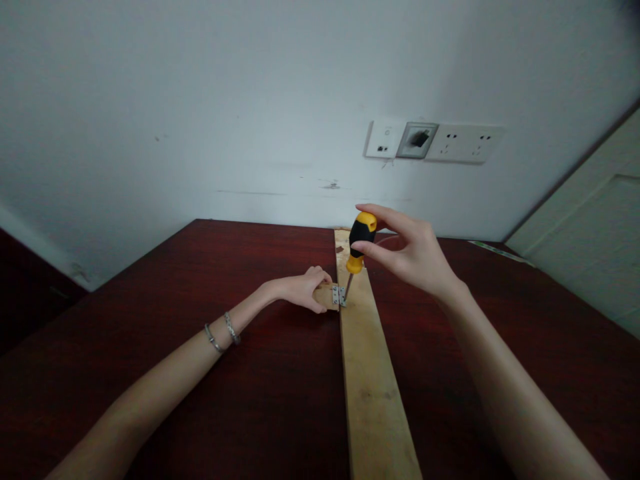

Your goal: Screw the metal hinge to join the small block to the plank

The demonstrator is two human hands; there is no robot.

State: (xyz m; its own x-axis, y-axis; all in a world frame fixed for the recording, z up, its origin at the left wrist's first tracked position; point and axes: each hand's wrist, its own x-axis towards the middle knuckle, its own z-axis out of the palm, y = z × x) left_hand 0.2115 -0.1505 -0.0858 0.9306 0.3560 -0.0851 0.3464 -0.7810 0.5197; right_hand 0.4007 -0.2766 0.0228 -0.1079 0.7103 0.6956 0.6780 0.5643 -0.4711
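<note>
My right hand (pixel 405 243) grips a screwdriver (pixel 362 235) by its yellow and black handle. The shaft points down and its tip meets the right leaf of a small metal hinge (pixel 336 295). That leaf lies on a long wooden plank (pixel 373 373), and the other leaf lies on a short wooden block (pixel 325 298) butted against the plank's left side. Around the block my left hand (pixel 303 290) is closed, thumb on the near side and fingers on the far side. Any screw under the tip is too small to make out.
The plank runs along a dark red wooden table (pixel 240 400) up to the white wall (pixel 250 100). Wall sockets (pixel 463 143) with a black plug (pixel 419 139) sit above. A thin green and white strip (pixel 500 252) lies at the table's far right edge, near a pale door (pixel 600 220).
</note>
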